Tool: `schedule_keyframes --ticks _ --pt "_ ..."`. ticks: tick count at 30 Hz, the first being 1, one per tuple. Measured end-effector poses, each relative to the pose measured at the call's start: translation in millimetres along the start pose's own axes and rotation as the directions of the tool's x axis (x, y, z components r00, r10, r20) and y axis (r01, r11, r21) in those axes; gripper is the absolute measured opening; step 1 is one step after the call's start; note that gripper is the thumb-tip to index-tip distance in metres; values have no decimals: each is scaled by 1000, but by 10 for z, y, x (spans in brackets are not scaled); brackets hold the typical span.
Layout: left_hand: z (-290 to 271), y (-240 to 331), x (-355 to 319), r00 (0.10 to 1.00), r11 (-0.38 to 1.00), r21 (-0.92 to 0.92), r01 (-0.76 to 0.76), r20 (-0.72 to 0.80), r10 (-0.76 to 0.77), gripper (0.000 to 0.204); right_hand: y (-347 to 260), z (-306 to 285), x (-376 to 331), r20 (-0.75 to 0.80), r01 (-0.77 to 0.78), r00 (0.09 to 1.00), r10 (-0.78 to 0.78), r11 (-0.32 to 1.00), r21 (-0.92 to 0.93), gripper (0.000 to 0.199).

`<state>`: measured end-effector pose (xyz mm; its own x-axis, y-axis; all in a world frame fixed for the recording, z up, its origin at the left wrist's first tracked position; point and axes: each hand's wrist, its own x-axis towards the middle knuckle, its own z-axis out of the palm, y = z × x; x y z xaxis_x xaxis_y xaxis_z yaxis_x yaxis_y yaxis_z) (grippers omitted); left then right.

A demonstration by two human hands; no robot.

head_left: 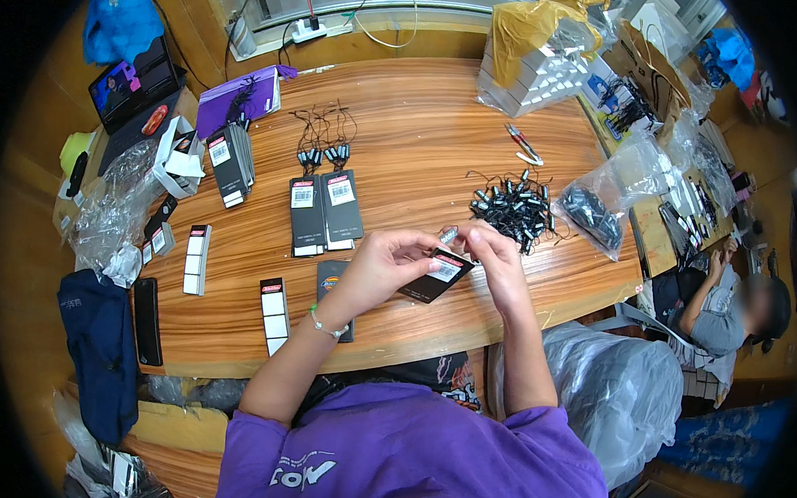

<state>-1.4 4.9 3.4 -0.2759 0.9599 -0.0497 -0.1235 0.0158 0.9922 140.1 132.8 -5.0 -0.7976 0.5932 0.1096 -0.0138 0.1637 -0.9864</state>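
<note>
Above the table's near edge, my left hand [394,260] pinches a black hang tag [428,285] with a white barcode label and a red strip. My right hand [499,259] is closed at the tag's upper corner; what its fingertips grip is hidden. A small grey printed piece [449,235] shows between the two hands. Beyond my right hand lies a heap of black tag cords [513,208] with small seals. Under my left wrist, a dark tag with a round emblem [331,278] is partly covered. Left of it lies a white label strip [275,316].
Two tag stacks [325,215] lie on the wooden table [411,117] below several corded seals [322,155]. Another tag stack [229,163] is by a purple folder [235,104]. At right are cutters [523,143] and a bag of black cords [595,211]. A person [725,312] sits beyond.
</note>
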Motion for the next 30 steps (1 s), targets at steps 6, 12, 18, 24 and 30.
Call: schedule_keyframes --ticks 6,12,18,24,30 --pt "51 -14 -54 999 997 68 32 6 -32 18 61 4 150 59 -155 986 154 734 662 15" --pt "2 69 -112 997 999 19 45 -66 -43 18 -214 -81 436 -16 -11 999 40 600 800 16" --pt "-234 337 -163 952 983 -31 -184 -256 170 20 -854 178 812 223 -75 941 -253 488 869 20" --pt "-647 779 -309 678 844 250 -475 -508 532 24 -1422 731 767 56 579 814 -579 815 15 11" --pt "-777 878 -449 565 814 348 -464 -592 575 23 -1259 1146 827 200 677 735 -648 719 -158 6"
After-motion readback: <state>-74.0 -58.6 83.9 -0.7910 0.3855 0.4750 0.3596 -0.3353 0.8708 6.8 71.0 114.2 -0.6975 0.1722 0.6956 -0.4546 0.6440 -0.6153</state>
